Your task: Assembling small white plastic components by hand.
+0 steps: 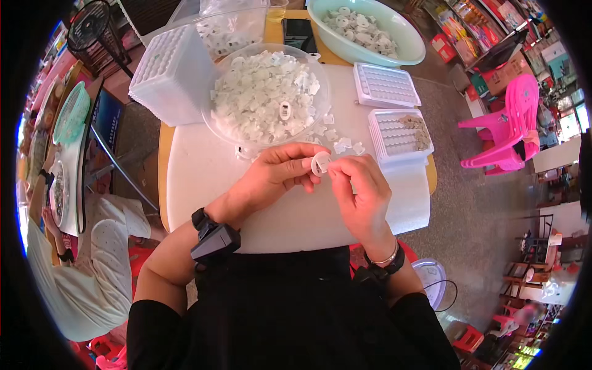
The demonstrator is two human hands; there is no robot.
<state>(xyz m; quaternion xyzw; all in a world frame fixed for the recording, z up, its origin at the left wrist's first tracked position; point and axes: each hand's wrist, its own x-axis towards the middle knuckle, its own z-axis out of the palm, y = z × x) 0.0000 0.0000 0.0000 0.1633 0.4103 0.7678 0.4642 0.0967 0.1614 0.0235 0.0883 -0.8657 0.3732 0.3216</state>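
Note:
Between the fingertips of my left hand (268, 176) is a small round white plastic part (320, 164) with dark marks in its middle. My right hand (365, 191) is closed in a pinch at the part's right edge; whether a smaller piece sits in that pinch is hidden. Just beyond both hands lie loose white plastic pieces (342, 145) on the white tabletop (277, 222). A clear round bowl (327, 102) stands behind my left hand, heaped with similar white pieces (265, 92). One oval piece with dark slots (284, 111) rests on that heap.
A tall stack of white trays (169, 80) rises at the left. Two ribbed trays (386, 84) (394, 134) sit at the right, the nearer holding brownish small parts. Farther back are a pale green basin (370, 57), a dark phone (298, 34) and a bag (228, 31). Another person (92, 265) sits left.

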